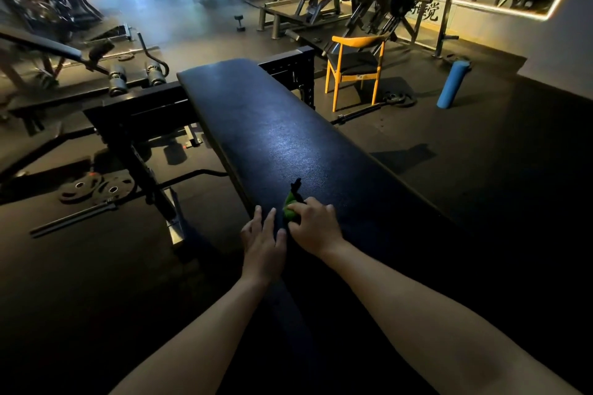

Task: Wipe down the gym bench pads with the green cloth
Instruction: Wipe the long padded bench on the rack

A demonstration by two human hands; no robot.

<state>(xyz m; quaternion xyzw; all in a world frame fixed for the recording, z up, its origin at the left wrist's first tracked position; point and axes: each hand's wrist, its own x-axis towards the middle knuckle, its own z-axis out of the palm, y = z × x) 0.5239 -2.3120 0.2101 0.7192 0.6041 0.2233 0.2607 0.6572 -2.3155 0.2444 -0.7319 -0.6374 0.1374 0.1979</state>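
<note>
A long black bench pad (pixel 272 125) runs from the middle of the view down toward me. My right hand (pixel 316 224) grips a bunched green cloth (pixel 289 206) against the pad's near part, close to its left edge. A dark strip of the cloth sticks out past the fingers. My left hand (pixel 263 236) lies just left of it, fingers straight, resting on the pad's left edge. Most of the cloth is hidden under my right hand.
The black steel frame (pixel 134 119) and weight plates (pixel 96 189) with a bar lie on the floor to the left. To the right are a yellow chair (pixel 356 64), a blue foam roller (pixel 452 83) and a barbell (pixel 369 111). Machines fill the back.
</note>
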